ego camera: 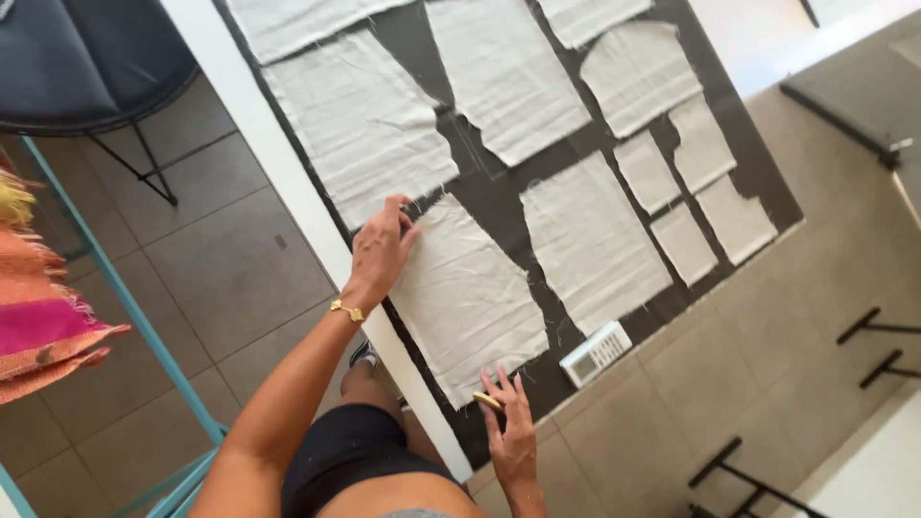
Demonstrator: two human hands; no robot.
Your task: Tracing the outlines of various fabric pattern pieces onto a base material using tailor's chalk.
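Several cream cloth pieces lie flat on a dark grey mat [499,197] over a white table [288,182]. My left hand [382,247], with a gold bracelet at the wrist, presses its fingertips on the upper corner of the nearest cloth piece [465,297]. At that piece's lower corner is my right hand [510,432], which pinches a small yellow chalk-like piece [487,400] against the cloth edge. A larger cloth piece [360,120] lies just beyond my left hand, and another [590,240] sits to the right.
A small white keypad device [596,353] rests on the mat's near edge. A teal metal rack [125,307] with pink and orange textiles [43,326] stands at left on the tiled floor. A dark chair [86,58] and black frame legs [868,345] are nearby.
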